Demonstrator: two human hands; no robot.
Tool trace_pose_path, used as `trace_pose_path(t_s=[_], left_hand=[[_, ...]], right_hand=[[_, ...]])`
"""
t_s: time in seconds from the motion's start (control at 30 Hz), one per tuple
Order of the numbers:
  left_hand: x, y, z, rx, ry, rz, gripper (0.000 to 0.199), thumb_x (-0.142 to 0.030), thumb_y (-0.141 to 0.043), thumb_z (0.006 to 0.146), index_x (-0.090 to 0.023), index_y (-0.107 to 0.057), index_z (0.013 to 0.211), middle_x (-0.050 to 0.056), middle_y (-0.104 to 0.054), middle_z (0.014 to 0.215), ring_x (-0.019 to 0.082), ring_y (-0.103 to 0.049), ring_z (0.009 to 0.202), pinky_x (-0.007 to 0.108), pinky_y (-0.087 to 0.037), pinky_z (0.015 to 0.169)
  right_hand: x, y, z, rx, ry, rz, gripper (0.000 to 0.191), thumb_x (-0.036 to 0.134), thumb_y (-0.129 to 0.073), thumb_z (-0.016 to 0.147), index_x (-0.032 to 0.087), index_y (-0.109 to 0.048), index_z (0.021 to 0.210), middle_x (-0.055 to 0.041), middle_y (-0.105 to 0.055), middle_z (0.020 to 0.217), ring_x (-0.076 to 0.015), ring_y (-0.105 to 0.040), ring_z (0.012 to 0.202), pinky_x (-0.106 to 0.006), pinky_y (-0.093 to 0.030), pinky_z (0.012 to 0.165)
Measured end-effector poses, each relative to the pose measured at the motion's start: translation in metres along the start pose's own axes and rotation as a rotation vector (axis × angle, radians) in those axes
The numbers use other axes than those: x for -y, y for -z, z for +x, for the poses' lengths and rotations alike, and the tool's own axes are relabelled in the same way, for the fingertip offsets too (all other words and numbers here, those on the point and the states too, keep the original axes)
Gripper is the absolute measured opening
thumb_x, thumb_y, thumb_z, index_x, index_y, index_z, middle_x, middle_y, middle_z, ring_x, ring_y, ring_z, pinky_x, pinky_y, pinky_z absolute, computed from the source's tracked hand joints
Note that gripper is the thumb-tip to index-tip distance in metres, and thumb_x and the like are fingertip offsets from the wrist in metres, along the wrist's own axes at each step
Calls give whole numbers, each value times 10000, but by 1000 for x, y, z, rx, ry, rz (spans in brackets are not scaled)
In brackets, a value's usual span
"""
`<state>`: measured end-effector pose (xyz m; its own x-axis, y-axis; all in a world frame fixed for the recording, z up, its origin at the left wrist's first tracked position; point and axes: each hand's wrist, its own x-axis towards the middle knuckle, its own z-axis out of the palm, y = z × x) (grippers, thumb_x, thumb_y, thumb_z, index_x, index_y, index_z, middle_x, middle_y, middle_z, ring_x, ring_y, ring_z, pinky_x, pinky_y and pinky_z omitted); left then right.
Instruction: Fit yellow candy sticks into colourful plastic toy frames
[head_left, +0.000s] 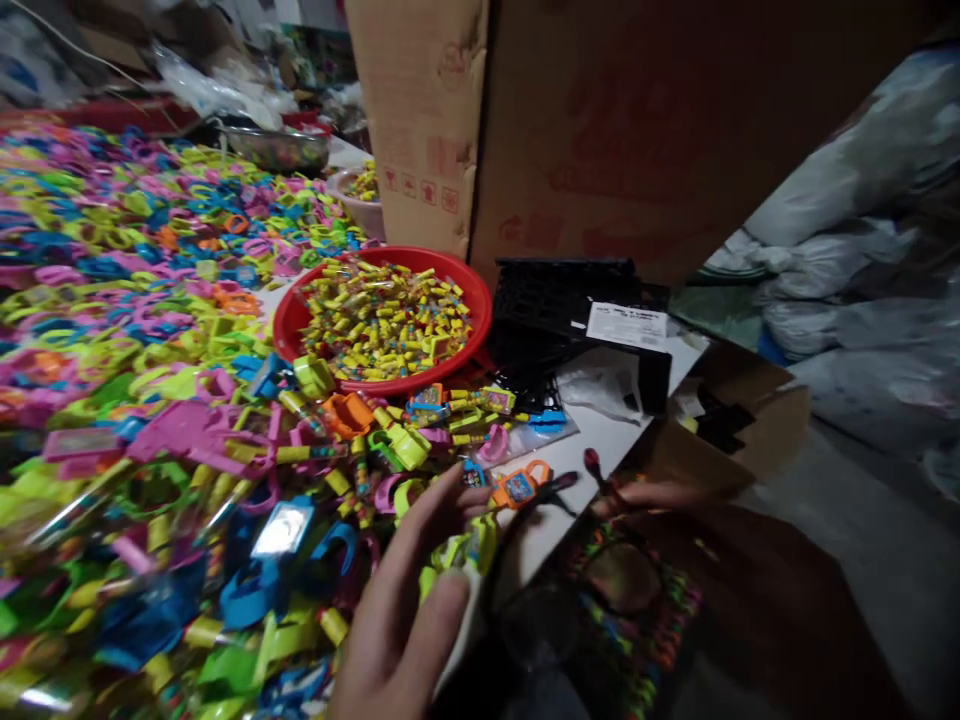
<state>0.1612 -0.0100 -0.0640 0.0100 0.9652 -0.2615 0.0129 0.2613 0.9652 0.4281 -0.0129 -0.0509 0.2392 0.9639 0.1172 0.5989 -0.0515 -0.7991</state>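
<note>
While the left grip (405, 610) is curving open around a lime-green plastic toy (459, 552) below the red plastic basin (480, 290), the right grip (645, 495) is hovering near an orange plastic toy (519, 487) there, its closure unclear.

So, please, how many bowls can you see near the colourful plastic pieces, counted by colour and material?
Red plastic bowl: 1
Silver metal bowl: 1
Pale pink bowl: 1
Total: 3
</note>
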Motion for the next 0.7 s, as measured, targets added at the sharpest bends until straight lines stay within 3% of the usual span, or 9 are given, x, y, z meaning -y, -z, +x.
trace_pose_path(t_s=[0.07,0.13,0.2,0.27,0.4,0.6,0.7], left_hand=[[-16,-15,9,58,103,-214,523,-596,-815,810,-257,-789,1208,102,-765,1242,282,-694,1164,280,-568,921],[-24,-19,18,52,167,-349,462,-563,-867,771,-222,-819,1079,82,-777,991,194,-701,885,211,-541,732],[-26,-15,24,8,208,-460,402,-509,-886,770,-194,-806,1007,21,-670,753,106,-572,642,170,-442,570],[-25,-8,25,-29,225,-568,341,-449,-880,790,-174,-776,963,-31,-530,664,55,-404,534,151,-338,490],[-28,-1,25,-39,232,-706,261,-396,-825,842,-158,-731,895,-66,-389,660,38,-184,520,138,-236,444],[-30,-2,28,-61,314,-762,296,-368,-860,798,-134,-702,884,-81,-320,658,31,-157,532,125,-190,435],[-29,0,28,-42,312,-776,273,-355,-831,830,-128,-702,909,-79,-342,653,27,-173,528,130,-169,442]], right_hand=[[9,-22,3,69,53,88,215,468,-668,968,308,-812,965,-39,-814,986,-252,-777,903,-288,-647,743],[14,-40,6,141,92,132,194,394,-655,961,272,-805,954,-57,-784,997,-221,-755,833,-270,-638,695],[14,-53,7,170,79,149,207,372,-628,963,248,-792,936,-61,-758,998,-188,-737,758,-250,-628,664],[13,-61,7,189,64,146,212,365,-614,964,242,-782,925,-55,-740,992,-167,-723,714,-238,-617,652],[13,-66,6,249,104,94,210,352,-615,963,256,-800,930,-56,-730,971,-189,-706,785,-249,-604,685],[17,-67,7,296,120,22,279,415,-582,986,261,-811,942,-66,-745,987,-202,-684,757,-269,-576,655],[18,-68,8,324,123,64,292,423,-575,1000,263,-819,984,-74,-760,1033,-230,-717,884,-281,-589,712]])
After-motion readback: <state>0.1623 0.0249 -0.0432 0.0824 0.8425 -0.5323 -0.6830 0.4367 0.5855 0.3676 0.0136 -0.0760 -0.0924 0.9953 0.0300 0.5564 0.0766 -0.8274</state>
